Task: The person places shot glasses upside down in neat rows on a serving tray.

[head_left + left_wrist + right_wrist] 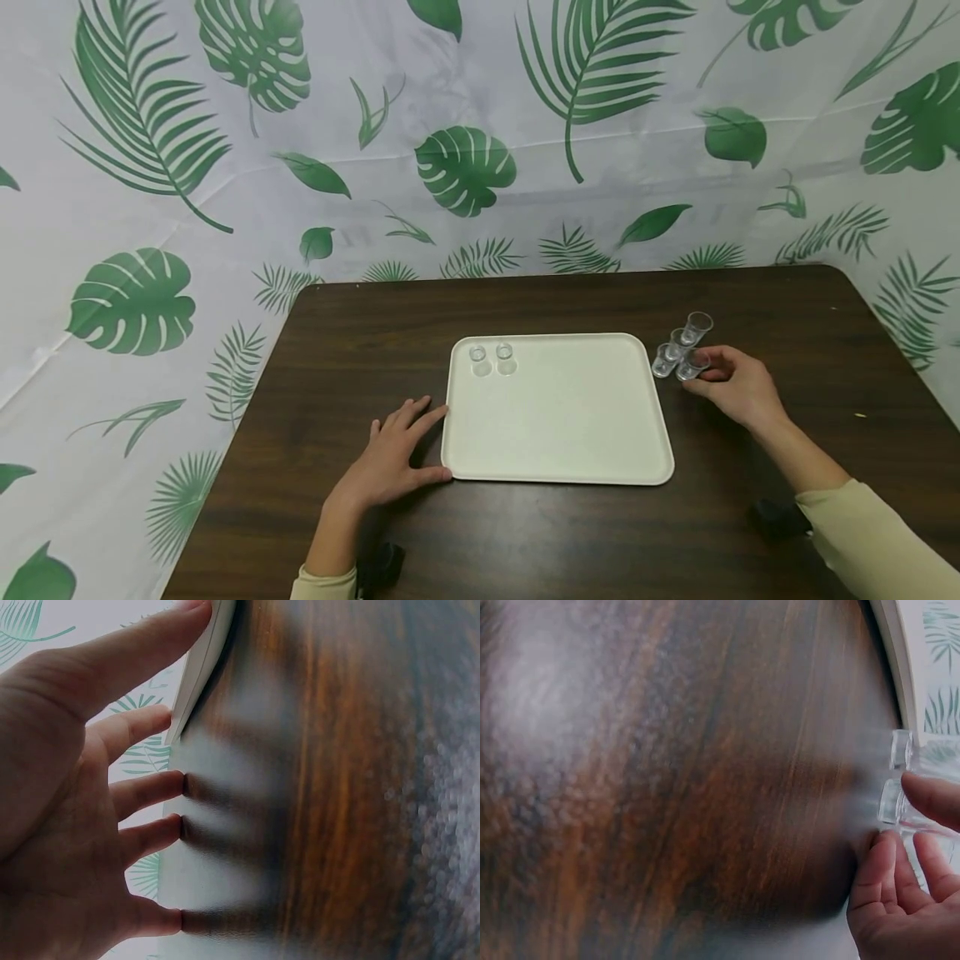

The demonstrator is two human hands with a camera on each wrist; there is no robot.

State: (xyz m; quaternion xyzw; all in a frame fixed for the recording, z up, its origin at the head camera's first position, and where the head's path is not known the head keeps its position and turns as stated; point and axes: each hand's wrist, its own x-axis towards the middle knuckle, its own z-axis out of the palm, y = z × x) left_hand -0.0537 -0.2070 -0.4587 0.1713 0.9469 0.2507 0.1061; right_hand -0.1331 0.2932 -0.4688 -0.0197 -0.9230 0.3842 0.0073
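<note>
Right of centre in the head view, my right hand (738,387) pinches a small clear glass (693,367) just beside other glasses (679,339); the tray (562,417) in mid-frame bears two more glasses (505,352). At left in the left wrist view, my left hand (67,787) has its fingers spread, thumb at the rim; light pressure should steady it. At lower right in the right wrist view, thumb and fingertips pinch low; lifting straight should spare the neighbours.
</note>
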